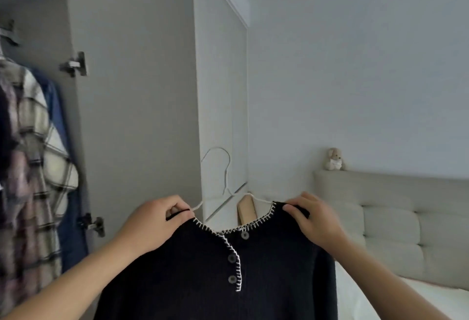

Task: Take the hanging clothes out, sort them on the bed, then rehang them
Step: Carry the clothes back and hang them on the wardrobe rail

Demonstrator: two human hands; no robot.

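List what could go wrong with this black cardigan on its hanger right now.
1. Both hands, the left hand and the right hand, pinch the cardigan at the shoulders, not the white hanger, so the hanger might slip out.
2. The top is unbuttoned; the neckline could slide off one side.
3. The free hook could snag the wardrobe door close behind it.
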